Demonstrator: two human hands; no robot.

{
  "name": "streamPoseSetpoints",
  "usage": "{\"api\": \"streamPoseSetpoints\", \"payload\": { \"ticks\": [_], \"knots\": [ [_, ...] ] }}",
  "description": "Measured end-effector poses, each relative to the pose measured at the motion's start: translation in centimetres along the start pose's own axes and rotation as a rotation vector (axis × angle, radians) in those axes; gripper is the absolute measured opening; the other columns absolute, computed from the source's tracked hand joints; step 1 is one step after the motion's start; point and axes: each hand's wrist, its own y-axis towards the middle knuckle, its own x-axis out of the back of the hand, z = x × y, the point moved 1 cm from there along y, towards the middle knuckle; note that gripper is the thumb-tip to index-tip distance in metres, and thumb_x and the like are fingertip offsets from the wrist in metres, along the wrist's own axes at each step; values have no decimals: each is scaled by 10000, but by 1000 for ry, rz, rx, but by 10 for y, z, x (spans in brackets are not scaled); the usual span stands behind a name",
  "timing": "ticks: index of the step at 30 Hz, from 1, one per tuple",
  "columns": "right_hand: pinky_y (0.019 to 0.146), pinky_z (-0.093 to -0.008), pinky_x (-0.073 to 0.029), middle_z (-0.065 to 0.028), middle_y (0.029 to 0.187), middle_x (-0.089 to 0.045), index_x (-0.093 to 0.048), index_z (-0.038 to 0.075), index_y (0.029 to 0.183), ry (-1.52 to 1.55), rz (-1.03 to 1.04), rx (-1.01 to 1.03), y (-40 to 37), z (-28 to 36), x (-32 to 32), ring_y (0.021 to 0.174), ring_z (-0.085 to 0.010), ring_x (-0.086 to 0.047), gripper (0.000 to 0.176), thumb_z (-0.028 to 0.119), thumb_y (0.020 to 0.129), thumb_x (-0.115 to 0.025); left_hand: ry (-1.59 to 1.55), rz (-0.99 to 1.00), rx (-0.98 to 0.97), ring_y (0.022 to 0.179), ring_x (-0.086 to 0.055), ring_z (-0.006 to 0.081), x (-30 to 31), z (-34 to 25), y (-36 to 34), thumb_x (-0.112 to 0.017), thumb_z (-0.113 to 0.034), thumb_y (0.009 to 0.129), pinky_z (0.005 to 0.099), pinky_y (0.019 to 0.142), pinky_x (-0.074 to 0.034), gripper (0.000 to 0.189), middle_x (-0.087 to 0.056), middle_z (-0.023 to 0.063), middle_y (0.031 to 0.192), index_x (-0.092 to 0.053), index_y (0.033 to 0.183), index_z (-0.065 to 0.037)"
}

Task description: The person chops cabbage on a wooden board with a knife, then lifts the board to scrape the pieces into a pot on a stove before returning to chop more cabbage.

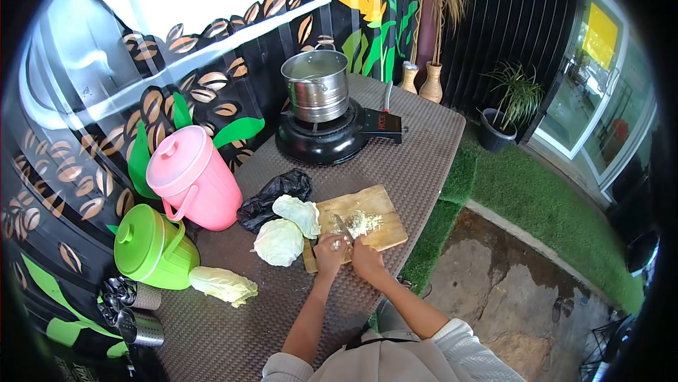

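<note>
Right hand [368,259] grips knife [342,227]; left hand [328,253] seemingly covers cabbage piece [340,244].

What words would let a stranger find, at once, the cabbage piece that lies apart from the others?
On the brown table, find the green jug near the left edge. Just beside it, on the side nearer the person, lies a pale cabbage piece. It lies alone, while the other two cabbage pieces sit next to the wooden board.
</note>
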Motion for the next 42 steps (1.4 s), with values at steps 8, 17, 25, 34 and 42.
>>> {"api": "streamPoseSetpoints", "payload": {
  "ticks": [8, 17, 25, 34, 42],
  "knots": [
    [700, -508, -514, -290, 839, -638, -427, -17, 1152, 92, 67, -40, -4, -14, -3, 796, -421, -646, 348, 243, 923, -462, -116, 91, 70, 845, -641, 290, 13, -10, 5, -516, 134, 709, 351, 873, -494, 364, -668, 149, 950, -686, 991, -21],
    [694, -553, -436, -344, 793, -577, -433, -46, 1041, 426, -63, 136, -13, -34, 11, 801, -518, -557, 295, 228, 935, -470, 42, 210, -220, 1100, -545, 320, 23, 1, 16, -415, 190, 642, 369, 950, -436, 561, -628, 148, 1101, -644, 1097, -44],
    [674, -572, -435, -345, 780, -577, -437, -41, 1033, 418, -83, 64, -23, -41, -5, 794, -514, -561, 288, 229, 937, -470, 253, 329, 27, 952, -567, 340, 37, 8, 6, -541, 87, 692, 394, 822, -452, 343, -633, 180, 995, -680, 988, -15],
    [670, -578, -452, -346, 774, -585, -441, -42, 1021, 396, -142, 19, -24, -59, 1, 770, -516, -573, 310, 258, 943, -453, 178, 224, 41, 764, -650, 270, 18, -3, 11, -672, -19, 770, 326, 687, -505, 151, -668, 183, 859, -694, 915, 19],
    [673, -582, -452, -346, 774, -582, -435, -38, 1017, 385, -139, -11, -22, -56, 15, 792, -517, -566, 306, 259, 943, -453, 4, 62, 127, 694, -656, 248, 13, -1, 1, -694, -42, 761, 310, 635, -502, 188, -672, 186, 815, -679, 924, 50]
  ]
}}
